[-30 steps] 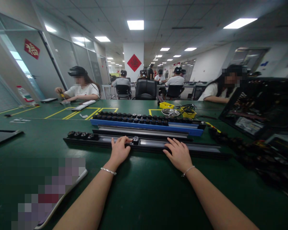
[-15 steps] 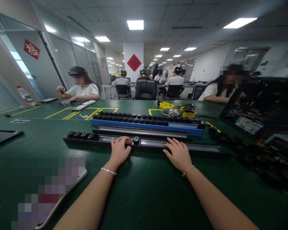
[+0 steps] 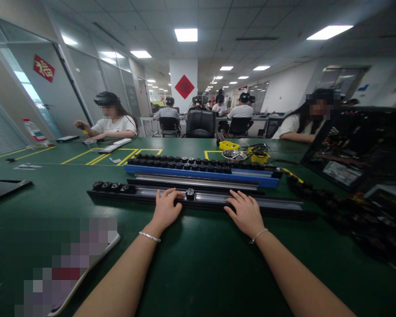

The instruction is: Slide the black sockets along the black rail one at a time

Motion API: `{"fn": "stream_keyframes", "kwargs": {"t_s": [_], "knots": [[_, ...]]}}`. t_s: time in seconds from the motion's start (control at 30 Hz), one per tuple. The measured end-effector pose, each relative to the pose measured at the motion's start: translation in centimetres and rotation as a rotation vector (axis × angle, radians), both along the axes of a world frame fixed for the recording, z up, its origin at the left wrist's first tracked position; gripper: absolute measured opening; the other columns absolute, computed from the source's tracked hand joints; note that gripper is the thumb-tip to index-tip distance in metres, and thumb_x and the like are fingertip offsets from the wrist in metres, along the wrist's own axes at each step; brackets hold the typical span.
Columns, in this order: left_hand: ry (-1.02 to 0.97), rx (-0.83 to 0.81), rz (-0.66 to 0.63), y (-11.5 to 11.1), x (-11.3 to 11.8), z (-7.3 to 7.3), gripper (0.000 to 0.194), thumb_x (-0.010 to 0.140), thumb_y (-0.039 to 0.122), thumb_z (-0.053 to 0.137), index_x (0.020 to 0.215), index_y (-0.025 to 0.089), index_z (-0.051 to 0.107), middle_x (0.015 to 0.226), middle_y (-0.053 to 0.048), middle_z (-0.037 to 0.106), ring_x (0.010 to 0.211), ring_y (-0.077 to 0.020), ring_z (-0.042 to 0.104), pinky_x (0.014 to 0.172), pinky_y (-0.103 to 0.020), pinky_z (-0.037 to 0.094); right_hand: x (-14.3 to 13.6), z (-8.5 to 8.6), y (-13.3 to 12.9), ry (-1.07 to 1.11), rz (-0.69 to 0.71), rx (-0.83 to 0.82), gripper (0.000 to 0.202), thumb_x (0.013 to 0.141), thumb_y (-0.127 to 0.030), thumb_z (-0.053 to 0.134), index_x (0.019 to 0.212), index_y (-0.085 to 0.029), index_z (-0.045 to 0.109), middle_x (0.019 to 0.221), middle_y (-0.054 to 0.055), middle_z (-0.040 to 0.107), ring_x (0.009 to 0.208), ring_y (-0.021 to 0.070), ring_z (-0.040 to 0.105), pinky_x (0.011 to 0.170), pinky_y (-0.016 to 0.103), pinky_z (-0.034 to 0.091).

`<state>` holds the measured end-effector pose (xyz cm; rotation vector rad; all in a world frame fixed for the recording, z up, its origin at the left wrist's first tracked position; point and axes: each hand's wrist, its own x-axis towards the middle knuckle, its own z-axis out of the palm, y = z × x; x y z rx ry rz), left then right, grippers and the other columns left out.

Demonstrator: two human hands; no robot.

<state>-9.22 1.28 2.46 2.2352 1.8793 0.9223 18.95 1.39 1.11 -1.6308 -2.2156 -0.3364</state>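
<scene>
A long black rail (image 3: 211, 199) with a shiny channel lies across the table in front of me. One small black socket-like module (image 3: 190, 194) sits on its channel between my hands. My left hand (image 3: 166, 209) is over the rail just left of that module, fingers apart, with the forefinger reaching toward it; whether it touches is hard to tell. My right hand (image 3: 246, 212) rests spread on the rail farther right and holds nothing. Several similar black modules (image 3: 114, 187) stand together at the rail's left end.
Behind lie a second rail (image 3: 198, 181) and a blue rail (image 3: 198, 174) carrying rows of black modules. A metal dish (image 3: 234, 155) and yellow bins (image 3: 229, 145) stand farther back. Dark parts (image 3: 359, 220) are heaped at right. A phone-like object (image 3: 108, 246) lies front left. People sit across the table.
The single module has slid slightly right along the rail, and my left hand has shifted right with it. My right hand stays in place.
</scene>
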Motion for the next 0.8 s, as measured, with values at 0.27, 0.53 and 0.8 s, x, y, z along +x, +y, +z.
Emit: {"fn": "stream_keyframes", "kwargs": {"t_s": [0.27, 0.53, 0.8], "knots": [[0.035, 0.002, -0.041, -0.08, 0.12, 0.03, 0.035, 0.070, 0.016, 0.046, 0.099, 0.028, 0.062, 0.111, -0.001, 0.065, 0.124, -0.0216, 0.044, 0.112, -0.056, 0.009, 0.00, -0.12, 0.05, 0.002, -0.004, 0.001, 0.035, 0.088, -0.047, 0.039, 0.105, -0.028, 0.063, 0.138, 0.002, 0.047, 0.127, 0.0250, 0.038, 0.101, 0.048, 0.027], [0.051, 0.013, -0.077, -0.13, 0.21, -0.08, 0.038, 0.070, 0.017, 0.046, 0.102, 0.029, 0.061, 0.113, -0.001, 0.064, 0.124, -0.0199, 0.044, 0.113, -0.051, 0.012, -0.02, -0.06, 0.01, -0.002, -0.004, 0.001, 0.035, 0.088, -0.046, 0.039, 0.105, -0.028, 0.063, 0.138, 0.002, 0.047, 0.127, 0.0252, 0.038, 0.101, 0.048, 0.027], [0.074, -0.031, -0.092, -0.26, 0.39, 0.07, 0.040, 0.070, 0.017, 0.046, 0.106, 0.031, 0.060, 0.115, 0.000, 0.064, 0.125, -0.0204, 0.043, 0.113, -0.054, 0.007, 0.02, -0.10, 0.02, -0.003, -0.001, 0.014, 0.035, 0.088, -0.047, 0.039, 0.105, -0.028, 0.064, 0.138, 0.002, 0.047, 0.126, 0.0252, 0.039, 0.100, 0.048, 0.027]]}}
